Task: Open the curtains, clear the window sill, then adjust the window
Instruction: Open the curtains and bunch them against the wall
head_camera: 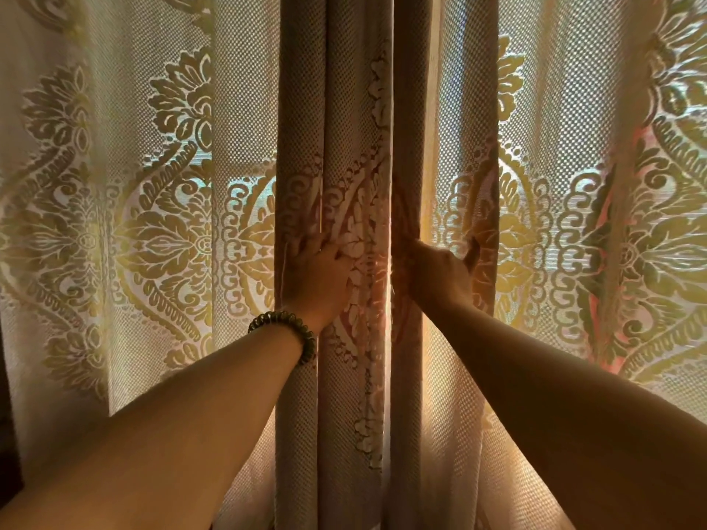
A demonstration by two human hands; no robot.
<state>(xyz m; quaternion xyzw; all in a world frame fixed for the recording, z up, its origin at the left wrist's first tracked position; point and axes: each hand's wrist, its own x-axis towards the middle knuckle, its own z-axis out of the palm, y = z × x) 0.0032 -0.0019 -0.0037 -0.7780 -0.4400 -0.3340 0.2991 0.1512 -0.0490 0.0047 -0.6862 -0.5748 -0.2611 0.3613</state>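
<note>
Lace in cream and gold fills the view. Two patterned curtains hang shut, and they meet at a thin bright gap running down the middle. Everything is happening right at that gap.

Just left of it, the left hand is on the bunched inner folds of the left curtain. Its fingers are tucked into a fold and the thumb lies across the front, so it grips the cloth. A dark beaded bracelet sits on that wrist, lower and further left of the gap.

Just right of the gap, the right hand has its fingers curled round the edge of the right curtain, with the thumb sticking up and out to the right. The fabric puckers where it holds on — a firm grip.

Both forearms reach in from the bottom corners and converge on the gap. Daylight glows through the mesh on either side of it, brightest at about hand height. The heavy folds beside the gap stay darker and hang straight down out of view.
</note>
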